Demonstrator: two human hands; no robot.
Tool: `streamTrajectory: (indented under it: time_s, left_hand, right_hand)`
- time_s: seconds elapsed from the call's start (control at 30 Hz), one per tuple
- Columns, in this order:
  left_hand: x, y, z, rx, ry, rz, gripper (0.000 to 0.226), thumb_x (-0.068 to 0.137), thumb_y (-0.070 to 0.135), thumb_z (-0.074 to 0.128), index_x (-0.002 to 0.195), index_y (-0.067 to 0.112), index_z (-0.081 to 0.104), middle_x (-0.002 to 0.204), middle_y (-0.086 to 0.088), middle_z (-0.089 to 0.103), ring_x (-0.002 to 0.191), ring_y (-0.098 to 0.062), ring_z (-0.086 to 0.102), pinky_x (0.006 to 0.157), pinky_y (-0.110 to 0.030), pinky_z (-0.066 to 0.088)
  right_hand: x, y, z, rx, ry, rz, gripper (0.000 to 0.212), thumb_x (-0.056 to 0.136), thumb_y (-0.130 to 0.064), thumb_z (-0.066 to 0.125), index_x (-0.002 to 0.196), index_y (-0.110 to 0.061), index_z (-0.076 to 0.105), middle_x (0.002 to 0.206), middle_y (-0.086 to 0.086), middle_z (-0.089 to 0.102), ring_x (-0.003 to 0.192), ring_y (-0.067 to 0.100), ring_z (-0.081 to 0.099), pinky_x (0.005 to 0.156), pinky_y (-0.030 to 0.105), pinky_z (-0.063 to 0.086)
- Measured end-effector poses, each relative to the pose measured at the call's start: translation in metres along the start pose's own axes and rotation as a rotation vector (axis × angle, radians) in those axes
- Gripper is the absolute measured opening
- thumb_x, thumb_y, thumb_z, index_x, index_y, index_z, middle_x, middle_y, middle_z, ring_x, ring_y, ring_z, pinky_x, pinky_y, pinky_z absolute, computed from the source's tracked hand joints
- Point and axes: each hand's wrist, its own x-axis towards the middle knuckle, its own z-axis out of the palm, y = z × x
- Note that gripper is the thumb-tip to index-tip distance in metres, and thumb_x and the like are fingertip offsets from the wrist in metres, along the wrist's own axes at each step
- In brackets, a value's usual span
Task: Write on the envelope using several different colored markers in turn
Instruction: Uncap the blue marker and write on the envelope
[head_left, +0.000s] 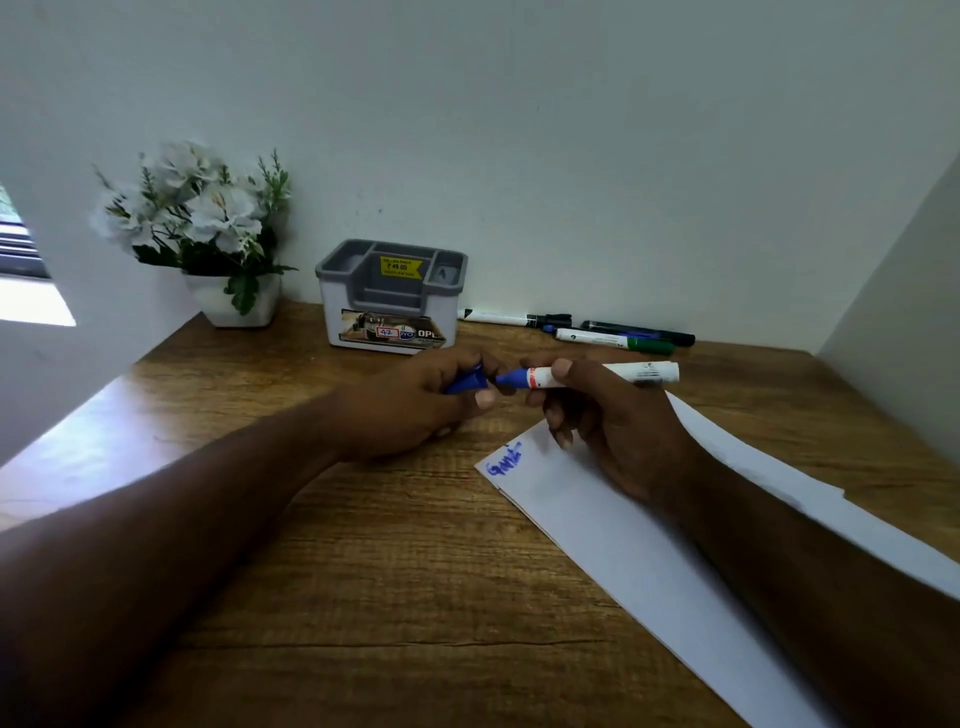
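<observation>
A long white envelope (613, 519) lies slanted on the wooden desk (363, 545), with blue writing near its far left corner. Above that corner, my right hand (608, 421) grips a white-barrelled blue marker (644, 373), its blue tip end pointing left. My left hand (431, 400) holds the blue cap (465, 383) just left of the marker's tip; a small gap shows between cap and tip. My right forearm lies across the envelope and hides part of it.
Several other markers (613, 335), black, green and dark blue, lie along the back wall. A grey and white pen holder (392, 296) stands behind my hands. A white pot of white flowers (208, 234) sits at the back left. Walls close in left and right.
</observation>
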Motion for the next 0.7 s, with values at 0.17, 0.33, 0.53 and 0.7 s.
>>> streamTrajectory:
  time_s: [0.17,0.33,0.53,0.7]
  left_hand:
    - [0.001,0.003,0.003,0.061,0.002,0.002,0.021,0.092,0.031,0.053,0.111,0.041,0.051,0.077,0.008,0.056,0.058,-0.001,0.049,0.057,-0.015,0.045]
    - [0.001,0.001,0.006,0.063,0.001,0.047,0.034,0.089,0.028,0.06,0.115,0.044,0.045,0.092,0.016,0.061,0.067,0.011,0.057,0.063,-0.018,0.043]
    - [0.003,0.001,0.013,0.004,0.042,0.112,0.037,0.088,0.025,0.06,0.116,0.036,0.038,0.103,0.003,0.068,0.099,-0.012,0.061,0.089,-0.039,0.051]
    - [0.003,-0.001,0.02,-0.026,0.088,0.131,0.041,0.087,0.02,0.062,0.115,0.035,0.037,0.102,0.005,0.064,0.096,-0.007,0.061,0.084,-0.03,0.052]
  right_hand:
    - [0.002,-0.004,-0.001,-0.199,-0.031,-0.064,0.005,0.086,-0.007,0.064,0.089,-0.009,0.065,0.072,0.015,0.069,0.051,0.019,0.055,0.043,0.027,0.043]
    - [0.0,-0.003,0.002,-0.358,-0.06,-0.091,0.005,0.085,-0.011,0.068,0.084,-0.006,0.066,0.068,0.01,0.068,0.051,0.017,0.055,0.045,0.026,0.042]
    - [-0.001,-0.006,0.007,-0.496,-0.039,-0.125,0.02,0.088,-0.019,0.066,0.085,0.0,0.066,0.051,-0.001,0.061,0.042,0.009,0.051,0.043,0.016,0.039]
    - [-0.005,-0.003,0.014,-0.552,-0.055,-0.139,0.018,0.089,-0.021,0.065,0.083,-0.004,0.065,0.056,-0.007,0.065,0.048,0.0,0.057,0.047,0.012,0.042]
